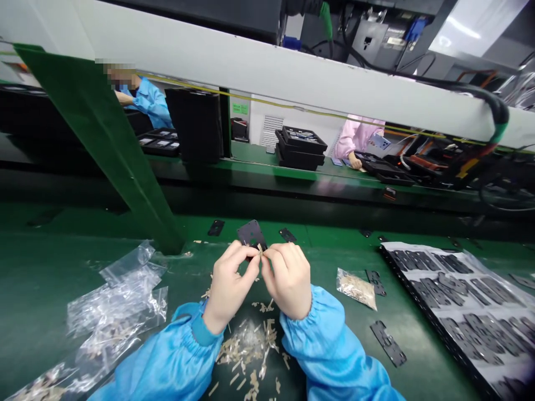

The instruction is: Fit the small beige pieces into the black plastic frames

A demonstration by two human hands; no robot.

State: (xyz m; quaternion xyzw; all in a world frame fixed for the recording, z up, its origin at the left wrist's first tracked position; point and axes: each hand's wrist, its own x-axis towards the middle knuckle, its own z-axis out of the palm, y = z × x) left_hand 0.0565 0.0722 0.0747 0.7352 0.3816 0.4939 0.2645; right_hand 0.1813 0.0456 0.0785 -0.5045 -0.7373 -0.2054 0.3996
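Above a green-topped workbench, a worker's bare left hand and bare right hand meet fingertip to fingertip, each with thumb and forefinger pinching a small, narrow tan strip. It pokes up between the 2 hands, in front of a flat, dark, rectangular plate; whether any finger touches that plate cannot be told. Under the wrists, loose tan slivers lie scattered around crumpled clear film. To the right are a clear plastic bag packed with tan pieces and a black-rimmed tray bearing rows of dark, notched parts; to the left, a wrinkled heap of clear plastic bags. So thin a piece seems to call for a light, even pinch, firm enough to hold, gentle enough not to crease. Steady wrists and 2 thumbs kept close should help control, while blue cuffs held off the slivers would avoid dragging them. Across the way sit 2 black trays, stacked.
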